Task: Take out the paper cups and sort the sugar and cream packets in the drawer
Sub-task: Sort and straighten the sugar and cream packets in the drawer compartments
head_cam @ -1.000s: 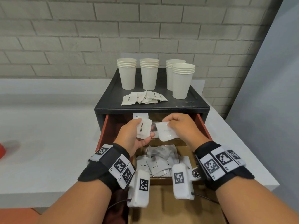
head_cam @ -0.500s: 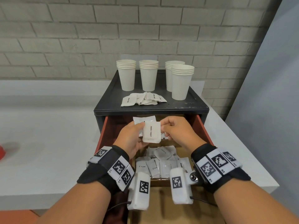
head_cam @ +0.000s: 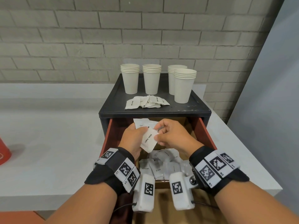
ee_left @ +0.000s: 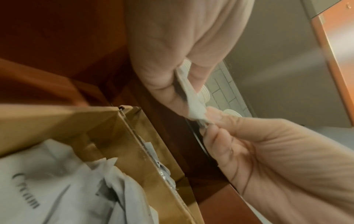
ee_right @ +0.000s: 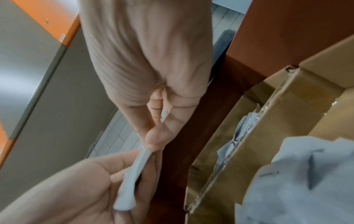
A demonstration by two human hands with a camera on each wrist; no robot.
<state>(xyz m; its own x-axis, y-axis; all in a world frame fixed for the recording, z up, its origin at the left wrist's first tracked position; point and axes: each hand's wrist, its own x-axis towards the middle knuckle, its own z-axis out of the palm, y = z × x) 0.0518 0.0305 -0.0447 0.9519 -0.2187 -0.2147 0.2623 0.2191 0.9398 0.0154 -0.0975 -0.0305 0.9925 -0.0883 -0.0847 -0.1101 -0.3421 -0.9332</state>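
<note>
Over the open drawer [head_cam: 204,135], my left hand [head_cam: 134,136] grips a small stack of white packets. The top one reads White Sugar [head_cam: 148,139] and is tilted. My right hand [head_cam: 163,135] pinches that packet's right edge between thumb and fingers. The left wrist view shows the packet [ee_left: 191,100] edge-on between both hands, as does the right wrist view, where the packet [ee_right: 132,178] runs from my right thumb to my left palm. Cream packets [head_cam: 161,165] lie in a cardboard compartment below. Several paper cup stacks [head_cam: 151,79] stand on the black cabinet top [head_cam: 113,101].
A loose pile of sugar packets [head_cam: 146,102] lies on the cabinet top in front of the cups. Cardboard dividers [ee_left: 134,144] split the drawer into compartments. A white counter [head_cam: 48,135] spreads to the left, with a red object [head_cam: 4,152] at its left edge.
A second ago each hand held its own packet, slightly apart. My right hand has brought its packet onto the left hand's stack, and both hands now hold it together.
</note>
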